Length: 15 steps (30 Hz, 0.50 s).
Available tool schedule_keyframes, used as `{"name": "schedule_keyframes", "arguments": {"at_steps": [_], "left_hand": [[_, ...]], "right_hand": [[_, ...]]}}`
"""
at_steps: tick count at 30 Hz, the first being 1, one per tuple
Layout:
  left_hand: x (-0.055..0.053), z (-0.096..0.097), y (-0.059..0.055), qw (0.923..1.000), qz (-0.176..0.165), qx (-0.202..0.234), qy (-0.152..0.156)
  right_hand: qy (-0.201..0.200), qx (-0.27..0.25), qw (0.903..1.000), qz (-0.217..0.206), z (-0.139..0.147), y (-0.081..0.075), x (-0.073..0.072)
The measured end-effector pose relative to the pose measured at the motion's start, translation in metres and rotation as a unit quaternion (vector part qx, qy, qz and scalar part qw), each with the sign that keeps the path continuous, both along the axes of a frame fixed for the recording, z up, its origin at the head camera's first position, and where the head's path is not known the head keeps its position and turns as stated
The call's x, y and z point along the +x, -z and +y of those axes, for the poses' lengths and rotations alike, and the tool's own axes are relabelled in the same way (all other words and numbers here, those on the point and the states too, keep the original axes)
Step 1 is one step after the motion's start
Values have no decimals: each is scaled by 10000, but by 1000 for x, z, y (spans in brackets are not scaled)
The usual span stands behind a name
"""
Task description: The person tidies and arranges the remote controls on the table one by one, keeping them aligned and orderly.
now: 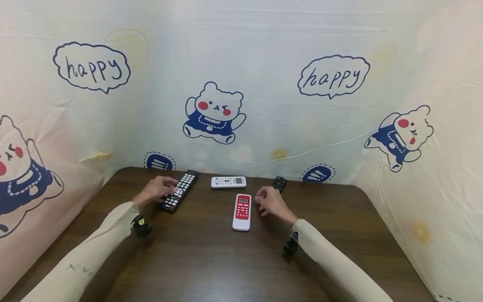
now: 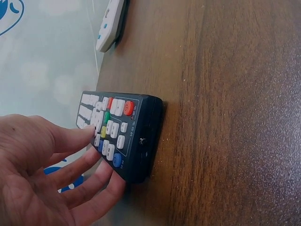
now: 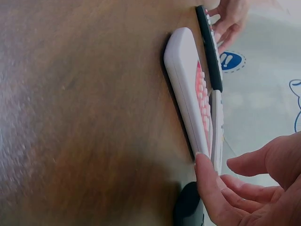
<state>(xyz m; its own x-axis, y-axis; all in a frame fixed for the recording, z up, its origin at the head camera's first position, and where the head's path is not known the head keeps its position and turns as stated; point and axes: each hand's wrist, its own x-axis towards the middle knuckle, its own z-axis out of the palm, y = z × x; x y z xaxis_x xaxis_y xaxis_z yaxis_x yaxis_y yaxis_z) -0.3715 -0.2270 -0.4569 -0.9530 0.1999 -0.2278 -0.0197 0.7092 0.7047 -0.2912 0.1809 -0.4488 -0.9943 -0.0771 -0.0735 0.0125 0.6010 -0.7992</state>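
A long black remote control [image 1: 180, 192] with white and coloured buttons lies at the left of the table. My left hand [image 1: 159, 189] holds it by its left edge, thumb [image 2: 77, 139] over the buttons and the other fingers against the side. My right hand [image 1: 272, 200] is between a white remote with a red keypad [image 1: 242, 212] and a small black remote [image 1: 279, 183]. Its fingers are loosely bent with nothing between them. In the right wrist view, one fingertip is close to the red-and-white remote's end; contact is unclear. My hand partly covers the small black remote in the head view.
A white remote [image 1: 228, 182] with a small screen lies crosswise near the back edge of the brown wooden table [image 1: 203, 260]. A pale printed sheet [image 1: 264, 50] with cartoon bears rises behind the table and along both sides.
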Motion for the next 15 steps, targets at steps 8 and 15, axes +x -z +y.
{"name": "schedule_keyframes", "arguments": {"at_steps": [8,15], "left_hand": [[3,0,1,10000,18,17,56],[1,1,-3,10000,20,-23,25]], "right_hand": [[59,194,9997,125,7,-5,-3],[158,430,9981,403,19,-11,-11]]}}
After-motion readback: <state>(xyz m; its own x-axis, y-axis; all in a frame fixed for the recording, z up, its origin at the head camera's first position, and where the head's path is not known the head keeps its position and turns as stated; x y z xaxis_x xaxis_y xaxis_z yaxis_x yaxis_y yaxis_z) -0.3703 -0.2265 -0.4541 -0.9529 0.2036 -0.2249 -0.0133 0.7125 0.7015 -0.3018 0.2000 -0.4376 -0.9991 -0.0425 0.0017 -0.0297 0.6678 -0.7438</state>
